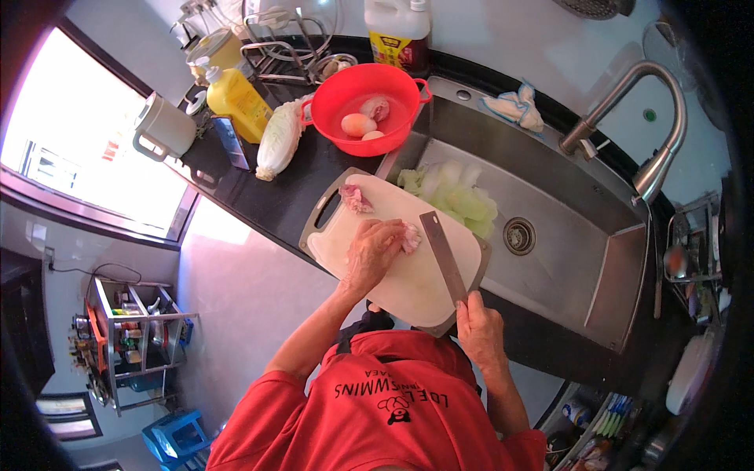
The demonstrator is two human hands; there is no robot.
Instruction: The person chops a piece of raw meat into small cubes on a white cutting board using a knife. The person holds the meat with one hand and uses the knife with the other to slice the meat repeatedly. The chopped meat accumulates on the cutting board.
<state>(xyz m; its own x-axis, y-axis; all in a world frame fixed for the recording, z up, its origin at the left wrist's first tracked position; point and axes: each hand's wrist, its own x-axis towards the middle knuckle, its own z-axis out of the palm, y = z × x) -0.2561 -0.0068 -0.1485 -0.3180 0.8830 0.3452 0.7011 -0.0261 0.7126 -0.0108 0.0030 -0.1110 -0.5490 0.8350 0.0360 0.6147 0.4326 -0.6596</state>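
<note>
On the white cutting board (408,290), left hand (371,253) presses flat on the pink meat (411,236); right hand (479,330) grips the cleaver (444,255), blade lying just right of it, pointing far

Looking down into a home kitchen: steel sink (565,259) with curved tap (652,118) sitting in a dark counter (267,196), white cutting board (408,275) lying across the edge, red bowl (369,106) and cabbage (279,137) waiting nearby, window (86,133) glowing left.
</note>
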